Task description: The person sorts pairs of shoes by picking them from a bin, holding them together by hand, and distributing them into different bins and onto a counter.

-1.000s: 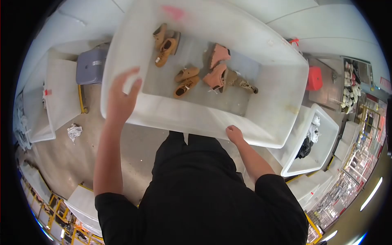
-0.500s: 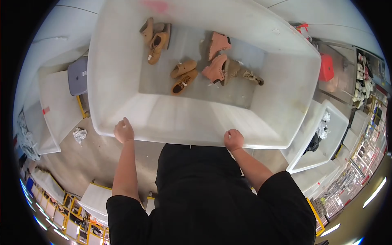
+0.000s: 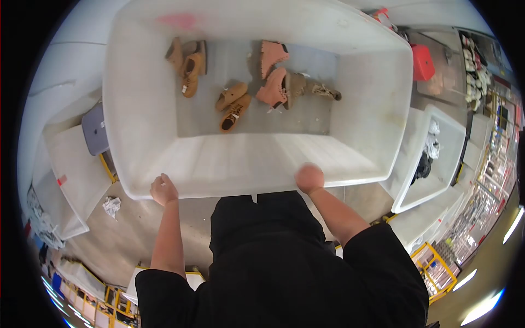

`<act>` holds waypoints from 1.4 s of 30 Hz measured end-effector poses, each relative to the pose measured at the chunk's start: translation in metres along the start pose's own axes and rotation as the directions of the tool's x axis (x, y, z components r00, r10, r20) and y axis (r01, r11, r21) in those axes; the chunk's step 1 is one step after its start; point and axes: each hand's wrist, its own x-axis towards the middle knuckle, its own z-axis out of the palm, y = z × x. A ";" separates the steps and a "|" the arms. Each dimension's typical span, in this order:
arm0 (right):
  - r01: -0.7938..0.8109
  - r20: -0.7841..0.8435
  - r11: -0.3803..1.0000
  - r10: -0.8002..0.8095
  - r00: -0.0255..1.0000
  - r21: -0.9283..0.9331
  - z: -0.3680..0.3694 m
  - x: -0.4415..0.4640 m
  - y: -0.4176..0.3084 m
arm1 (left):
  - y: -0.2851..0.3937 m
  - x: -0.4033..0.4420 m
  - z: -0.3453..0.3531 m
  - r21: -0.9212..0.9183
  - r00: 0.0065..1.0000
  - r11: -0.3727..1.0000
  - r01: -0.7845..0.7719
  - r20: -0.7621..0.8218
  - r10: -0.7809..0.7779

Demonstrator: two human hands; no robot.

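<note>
The bin [image 3: 235, 158] looks smooth, slightly glossy plastic.

Shoes [image 3: 191, 74] in the bin [image 3: 251, 158], hands [image 3: 164, 189] [image 3: 310, 178] at its near rim [image 3: 197, 193], another bin [image 3: 442, 158] right.

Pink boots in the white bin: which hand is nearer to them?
Right. The right hand is at the near rim of the bin, below the pink boots in the picture; the left hand is at that rim too, farther left.

Pale wall [image 3: 65, 63] running up left side, brownish floor [image 3: 134, 224] below, crumpled white scrap [image 3: 111, 206] lying there. White tub [image 3: 444, 164] parked right, blurred shelving [image 3: 474, 210] beyond. Yellow frame [image 3: 442, 262] standing lower right, and look, strip light [image 3: 484, 308] blazing near bottom.
</note>
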 end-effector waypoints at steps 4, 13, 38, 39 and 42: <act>-0.073 0.182 0.997 0.068 0.981 0.020 -0.006 0.003 0.000 | -0.006 0.000 0.005 -0.043 0.999 0.998 0.035 0.014 -0.034; -0.649 0.421 0.760 0.575 0.702 0.044 0.157 0.208 0.204 | -0.021 0.007 0.025 -0.224 0.980 0.955 0.195 0.088 -0.180; -0.236 -0.245 0.970 0.214 0.946 -0.064 0.225 0.318 0.379 | -0.033 0.016 0.026 -0.090 0.946 0.944 0.319 0.096 -0.310; -0.234 -0.246 0.970 0.211 0.946 -0.066 0.230 0.316 0.396 | -0.036 0.015 0.027 -0.092 0.945 0.943 0.321 0.096 -0.312; -0.212 -0.159 0.962 0.185 0.970 -0.170 0.241 0.334 0.428 | -0.031 0.015 0.026 -0.120 0.945 0.939 0.323 0.084 -0.315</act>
